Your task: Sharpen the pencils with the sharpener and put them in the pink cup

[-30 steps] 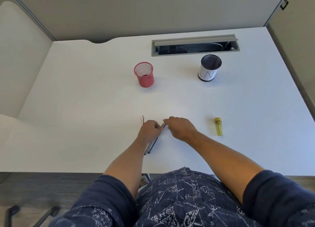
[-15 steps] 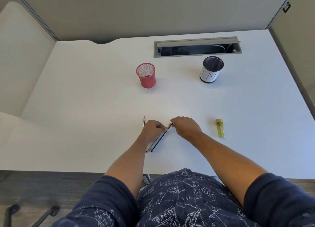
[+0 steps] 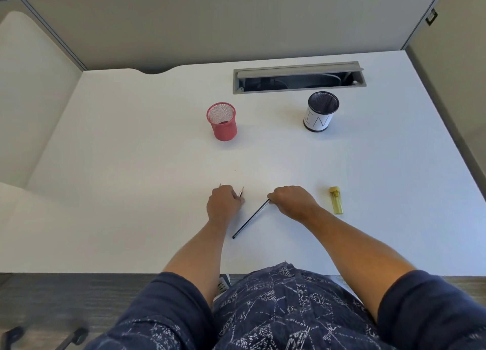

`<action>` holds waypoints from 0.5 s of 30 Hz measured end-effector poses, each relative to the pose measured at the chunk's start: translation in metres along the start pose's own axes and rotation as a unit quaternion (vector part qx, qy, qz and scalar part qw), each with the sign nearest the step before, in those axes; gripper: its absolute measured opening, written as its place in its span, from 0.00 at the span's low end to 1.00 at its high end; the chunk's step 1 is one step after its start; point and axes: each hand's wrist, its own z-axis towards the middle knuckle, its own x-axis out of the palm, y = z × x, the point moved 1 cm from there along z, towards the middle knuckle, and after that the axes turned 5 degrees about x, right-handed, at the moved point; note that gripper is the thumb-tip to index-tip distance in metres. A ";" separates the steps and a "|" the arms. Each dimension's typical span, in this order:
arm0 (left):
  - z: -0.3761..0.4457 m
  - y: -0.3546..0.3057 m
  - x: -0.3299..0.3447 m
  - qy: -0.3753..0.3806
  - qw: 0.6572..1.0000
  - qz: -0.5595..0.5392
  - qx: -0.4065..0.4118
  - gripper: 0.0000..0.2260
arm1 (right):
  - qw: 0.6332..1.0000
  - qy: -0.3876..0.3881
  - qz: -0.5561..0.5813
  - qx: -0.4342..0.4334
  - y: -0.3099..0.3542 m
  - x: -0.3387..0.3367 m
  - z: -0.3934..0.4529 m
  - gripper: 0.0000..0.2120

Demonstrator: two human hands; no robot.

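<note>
on the white desk top (image 3: 131,191), the left hand (image 3: 223,205) lies knuckles up with its fingers curled around thin pencils (image 3: 241,192), whose sharpened tips stick out past the fingers on the far side; how many it holds cannot be told. the right hand (image 3: 292,202) rests just to the right, apart from the left one, its fingertips pinching the far end of a long dark pencil (image 3: 249,222) that lies slanted on the desk, with its near end pointing back toward the person. the pink mesh metal cup (image 3: 222,122) stands upright farther back, well apart from both hands. to its right stands a black mesh cup wrapped in white paper marked "in" (image 3: 318,115), in front of a grey cable slot (image 3: 298,77). a small yellow translucent sharpener (image 3: 336,200) lies on the desk near the right hand, not touching it.
</note>
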 end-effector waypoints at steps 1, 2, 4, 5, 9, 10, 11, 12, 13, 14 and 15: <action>0.000 0.000 -0.001 -0.005 1.000 -0.001 0.004 0.10 | 1.000 -0.004 0.001 -0.005 -0.001 -0.001 -0.001 0.09; 0.001 0.001 -0.001 -0.006 1.000 -0.004 0.007 0.10 | 1.000 -0.006 0.003 -0.007 -0.003 -0.001 -0.001 0.09; 0.002 0.002 -0.001 -0.002 1.000 -0.003 0.012 0.10 | 1.000 -0.007 0.001 -0.006 -0.005 -0.004 0.000 0.09; 0.002 0.001 -0.001 -0.002 1.000 0.002 0.016 0.10 | 1.000 -0.008 0.000 -0.004 -0.006 -0.005 0.000 0.10; 0.002 -0.007 0.002 -0.047 0.994 0.044 0.086 0.12 | 1.000 -0.022 0.011 0.011 -0.010 -0.013 0.000 0.12; 0.002 -0.013 0.002 -0.050 0.991 0.036 0.118 0.13 | 0.999 -0.026 0.017 0.017 -0.012 -0.015 0.000 0.11; 0.000 -0.020 0.002 -0.038 0.988 0.026 0.147 0.14 | 0.999 -0.027 0.024 0.026 -0.014 -0.017 0.000 0.11; 0.000 -0.027 0.002 -0.011 0.985 0.023 0.170 0.15 | 0.998 -0.029 0.031 0.038 -0.015 -0.019 0.000 0.11; -0.001 -0.033 0.003 0.026 0.982 0.031 0.187 0.15 | 0.998 -0.032 0.036 0.051 -0.017 -0.021 0.001 0.10; -0.003 -0.039 0.005 0.064 0.976 0.050 0.200 0.15 | 0.997 -0.036 0.039 0.063 -0.018 -0.023 0.001 0.10; -0.004 -0.043 0.008 0.093 0.970 0.073 0.212 0.13 | 0.996 -0.038 0.039 0.072 -0.020 -0.025 0.001 0.10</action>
